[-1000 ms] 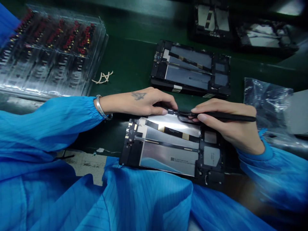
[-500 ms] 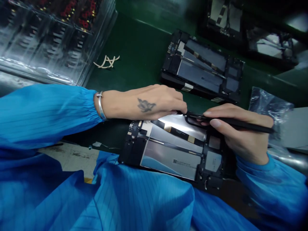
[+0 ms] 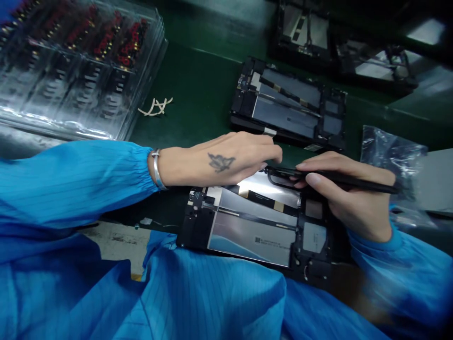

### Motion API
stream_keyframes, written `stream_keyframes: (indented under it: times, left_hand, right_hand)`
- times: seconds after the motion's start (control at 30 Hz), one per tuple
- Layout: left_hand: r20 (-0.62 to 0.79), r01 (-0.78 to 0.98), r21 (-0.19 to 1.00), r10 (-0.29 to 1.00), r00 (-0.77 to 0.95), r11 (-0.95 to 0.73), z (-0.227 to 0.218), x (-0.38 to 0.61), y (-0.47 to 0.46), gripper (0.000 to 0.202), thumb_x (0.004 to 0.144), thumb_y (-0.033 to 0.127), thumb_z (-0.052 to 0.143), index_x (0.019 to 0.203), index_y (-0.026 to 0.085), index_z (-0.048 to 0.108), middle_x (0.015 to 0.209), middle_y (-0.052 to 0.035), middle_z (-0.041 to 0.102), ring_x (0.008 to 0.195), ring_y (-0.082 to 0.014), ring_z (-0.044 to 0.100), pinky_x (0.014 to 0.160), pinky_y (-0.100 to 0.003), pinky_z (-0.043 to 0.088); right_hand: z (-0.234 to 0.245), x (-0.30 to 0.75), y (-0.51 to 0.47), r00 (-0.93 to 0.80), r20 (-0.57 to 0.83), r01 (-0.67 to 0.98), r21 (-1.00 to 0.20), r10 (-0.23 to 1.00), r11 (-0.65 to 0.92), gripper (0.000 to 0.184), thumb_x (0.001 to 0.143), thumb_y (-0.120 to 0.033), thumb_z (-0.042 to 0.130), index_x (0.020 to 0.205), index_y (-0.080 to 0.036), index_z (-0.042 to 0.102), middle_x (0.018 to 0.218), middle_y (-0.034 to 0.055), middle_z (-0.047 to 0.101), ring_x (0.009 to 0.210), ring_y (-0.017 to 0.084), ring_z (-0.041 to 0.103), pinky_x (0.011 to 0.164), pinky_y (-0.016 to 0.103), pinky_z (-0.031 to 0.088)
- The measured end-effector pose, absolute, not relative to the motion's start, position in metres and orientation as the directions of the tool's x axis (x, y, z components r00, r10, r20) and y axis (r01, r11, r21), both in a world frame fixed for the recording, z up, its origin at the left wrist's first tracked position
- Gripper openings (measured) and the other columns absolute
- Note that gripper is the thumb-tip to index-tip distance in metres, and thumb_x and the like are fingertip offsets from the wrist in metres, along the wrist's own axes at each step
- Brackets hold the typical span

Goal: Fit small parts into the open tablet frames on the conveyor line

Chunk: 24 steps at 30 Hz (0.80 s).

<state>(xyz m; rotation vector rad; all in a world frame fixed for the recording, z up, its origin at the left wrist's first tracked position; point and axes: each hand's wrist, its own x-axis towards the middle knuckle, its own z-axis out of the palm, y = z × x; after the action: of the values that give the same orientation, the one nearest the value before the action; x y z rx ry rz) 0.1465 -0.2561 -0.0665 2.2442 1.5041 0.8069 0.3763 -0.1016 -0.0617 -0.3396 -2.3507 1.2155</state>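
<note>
An opened tablet (image 3: 255, 231) lies in front of me, its silvery battery and black flex cable showing. My right hand (image 3: 357, 193) grips black tweezers (image 3: 368, 183) over the tablet's far edge. By the tweezers' front end is a thin black loop (image 3: 271, 179); whether it is a wire or part of the tablet I cannot tell. My left hand (image 3: 240, 156) rests at the same far edge, just left of the tweezers. Its fingers are bent, the index finger raised a little from the thumb; the fingertips are partly hidden, and anything between them is too small to name.
Beyond lies a second opened tablet (image 3: 286, 106), with more device stacks (image 3: 304, 28) at the back. Clear plastic trays (image 3: 88, 89) of parts stand at the left. Thin white strips (image 3: 155, 107) lie on the green table (image 3: 191, 85). A clear plastic bag (image 3: 392, 151) is at the right.
The left index finger has lifted slightly from its pinch by the far edge. The right hand keeps its hold on the tweezers. The view has shifted slightly.
</note>
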Motion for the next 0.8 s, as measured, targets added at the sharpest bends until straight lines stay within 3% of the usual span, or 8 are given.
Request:
stream_keyframes:
  times: [0.17, 0.33, 0.5, 0.8]
  left_hand:
    - [0.226, 0.748, 0.496, 0.897, 0.379, -0.441, -0.067, 0.149, -0.253, 0.03, 0.106, 0.014, 0.037, 0.124, 0.017, 0.061, 0.116, -0.0122, 0.068, 0.102, -0.0228, 0.063, 0.085, -0.035, 0.051]
    - [0.206, 0.75, 0.503, 0.902, 0.379, -0.43, -0.067, 0.146, -0.256, 0.032, 0.108, 0.016, 0.038, 0.131, 0.015, 0.06, 0.125, -0.0126, 0.069, 0.112, -0.0226, 0.064, 0.094, -0.035, 0.053]
    - [0.208, 0.77, 0.484, 0.909, 0.361, -0.417, -0.071, 0.144, -0.256, 0.035, 0.108, 0.015, 0.04, 0.138, 0.009, 0.058, 0.128, -0.015, 0.068, 0.115, -0.0234, 0.064, 0.099, -0.037, 0.055]
    - [0.121, 0.797, 0.435, 0.904, 0.41, -0.42, -0.062, 0.138, -0.262, 0.04, 0.111, 0.02, 0.038, 0.146, 0.014, 0.055, 0.135, -0.0159, 0.065, 0.122, -0.0233, 0.062, 0.101, -0.037, 0.055]
  right_hand:
    - [-0.065, 0.377, -0.103, -0.795, 0.31, -0.046, -0.887, 0.521, 0.459, 0.018, 0.09, -0.014, 0.077, 0.1, -0.026, 0.084, 0.097, 0.0051, 0.075, 0.072, 0.017, 0.073, 0.063, 0.028, 0.066]
    - [-0.067, 0.375, -0.101, -0.782, 0.296, -0.1, -0.928, 0.548, 0.358, 0.016, 0.09, -0.012, 0.076, 0.099, -0.024, 0.084, 0.096, 0.0053, 0.074, 0.074, 0.016, 0.074, 0.065, 0.025, 0.066]
    - [-0.07, 0.376, -0.098, -0.787, 0.279, -0.076, -0.929, 0.55, 0.362, 0.011, 0.09, -0.017, 0.078, 0.099, -0.021, 0.083, 0.098, 0.0069, 0.075, 0.078, 0.019, 0.075, 0.067, 0.028, 0.066]
    - [-0.067, 0.374, -0.101, -0.775, 0.306, -0.067, -0.91, 0.553, 0.41, 0.008, 0.092, -0.025, 0.078, 0.099, -0.026, 0.083, 0.095, 0.0029, 0.077, 0.074, 0.017, 0.074, 0.066, 0.029, 0.067]
